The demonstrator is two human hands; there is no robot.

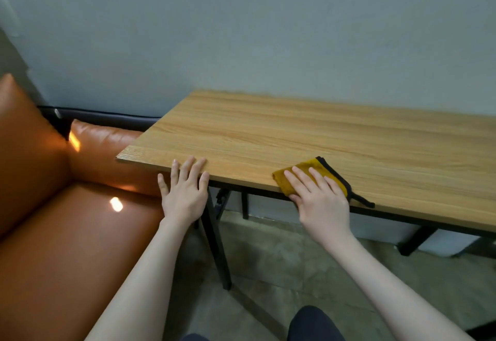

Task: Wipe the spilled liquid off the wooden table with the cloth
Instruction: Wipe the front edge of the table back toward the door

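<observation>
A wooden table point(308, 131) with black metal legs stands against the wall. A folded mustard-yellow cloth point(312, 170) with black trim lies at the table's near edge. My right hand point(319, 195) lies flat on the cloth, fingers spread, pressing it onto the wood. My left hand point(185, 187) rests with its fingertips on the near edge close to the left corner, fingers apart and holding nothing. I cannot make out any liquid on the tabletop.
An orange leather sofa point(53, 233) sits to the left, touching the table's left end. The grey wall point(268, 32) runs behind the table. Black table legs point(214, 238) and a concrete floor lie below. My knees point(314, 324) show at the bottom.
</observation>
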